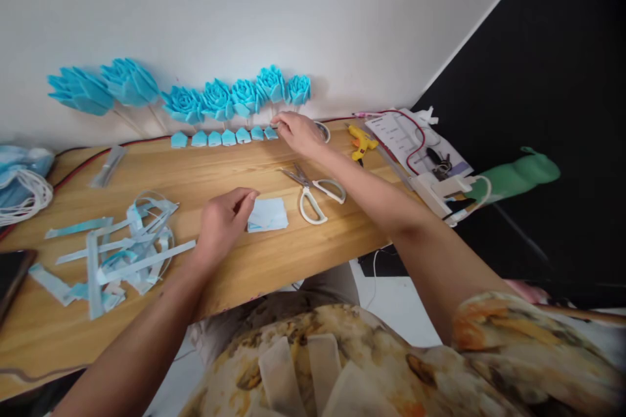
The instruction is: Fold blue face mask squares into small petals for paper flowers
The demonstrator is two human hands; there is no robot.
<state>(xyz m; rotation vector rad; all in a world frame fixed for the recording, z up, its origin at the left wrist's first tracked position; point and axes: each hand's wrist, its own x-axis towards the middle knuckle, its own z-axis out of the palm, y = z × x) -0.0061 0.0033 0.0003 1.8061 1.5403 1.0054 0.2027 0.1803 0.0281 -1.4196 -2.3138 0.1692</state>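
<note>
My right hand (299, 132) reaches to the back of the table, its fingertips pinched at the right end of a row of small folded blue petals (228, 137). The last folded petal (270, 133) is right at those fingertips. My left hand (225, 223) is curled closed on the wood, thumb against the fingers, beside a small stack of pale blue fabric squares (268, 215); nothing shows in it. White-handled scissors (313, 194) lie with blades parted to the right of the stack. Several blue fabric flowers (218, 99) on sticks lean against the wall behind the row.
Cut strips (132, 254) are heaped at the left, near white cord (24, 199) and a dark phone (12, 277). A yellow glue gun (362, 141), a tape roll (323, 131), a printed sheet (391, 137) and a green bottle (518, 177) are on the right.
</note>
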